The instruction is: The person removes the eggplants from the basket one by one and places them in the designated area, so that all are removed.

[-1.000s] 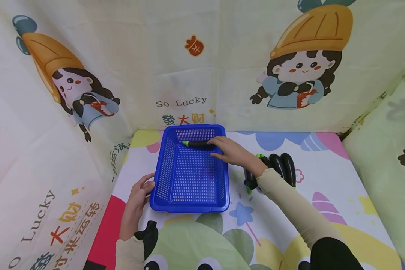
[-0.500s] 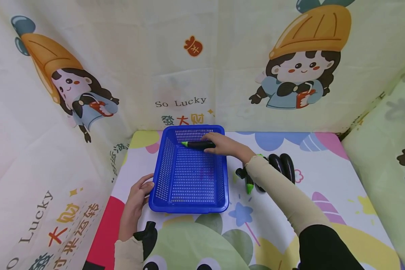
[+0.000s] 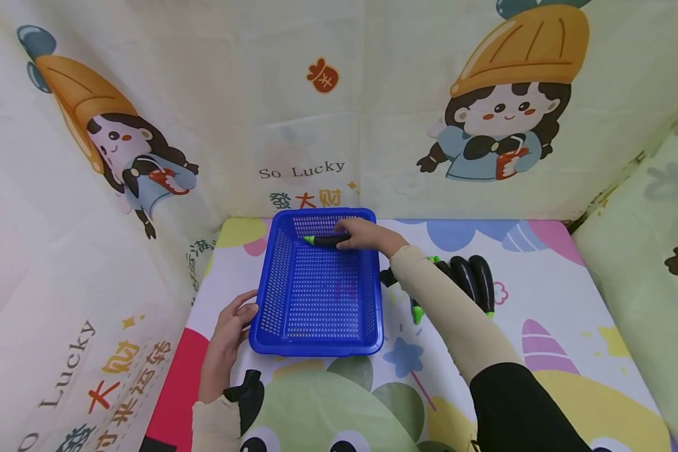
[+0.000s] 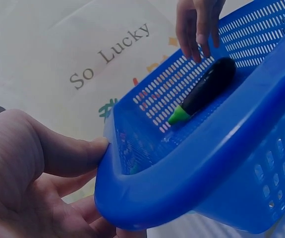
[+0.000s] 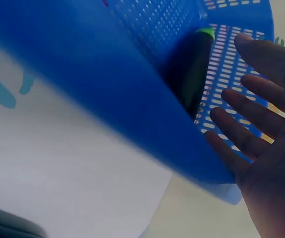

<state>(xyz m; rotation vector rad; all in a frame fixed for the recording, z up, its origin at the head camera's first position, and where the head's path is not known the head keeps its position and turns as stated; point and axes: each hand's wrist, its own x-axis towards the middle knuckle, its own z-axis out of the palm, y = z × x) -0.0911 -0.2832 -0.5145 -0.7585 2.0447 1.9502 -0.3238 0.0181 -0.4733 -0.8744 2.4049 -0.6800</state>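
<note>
A blue perforated plastic basket (image 3: 322, 295) rests on the table. One dark eggplant (image 3: 323, 240) with a green end lies across its far part. My left hand (image 3: 231, 336) holds the basket's left edge; in the left wrist view, the thumb (image 4: 78, 153) is on the rim and the fingers reach below it. My right hand (image 3: 366, 235) reaches over the right wall to the eggplant's right end. Seen from the right wrist, the fingers (image 5: 254, 111) are spread and fairly straight beside the eggplant (image 5: 194, 74), not wrapped around it.
Several more eggplants (image 3: 471, 279) lie on the table right of the basket, partly hidden by my right sleeve (image 3: 446, 301). A printed cloth (image 3: 395, 150) hangs right behind the table's far edge. Black wrist camera mounts (image 3: 247, 398) sit on my wrists.
My right hand and forearm have shifted left and slightly away from me, further over the basket. The eggplant in the basket and my left hand stay in about the same place.
</note>
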